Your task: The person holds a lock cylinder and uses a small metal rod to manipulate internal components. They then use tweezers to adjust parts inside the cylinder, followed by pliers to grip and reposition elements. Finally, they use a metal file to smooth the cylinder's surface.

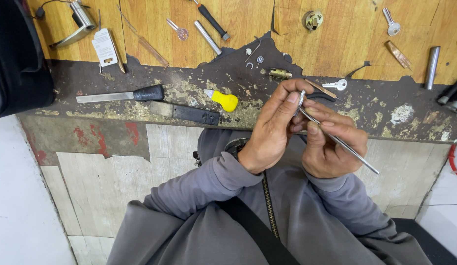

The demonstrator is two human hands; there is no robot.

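Three keys [341,85], two metal rods [207,37], one file [120,95], one yellow-handled tool [224,100]

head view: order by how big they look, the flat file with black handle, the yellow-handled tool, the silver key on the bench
1. flat file with black handle
2. yellow-handled tool
3. silver key
All three lie on the same bench, so nearness hardly skews this.

You are holding a thin, shiny metal rod [339,142] in your fingers [331,125]. Your grey sleeves [209,184] are looking like soft matt cloth. The surface [155,29] is showing worn wood, its dark edge [228,73] rough and flaking.
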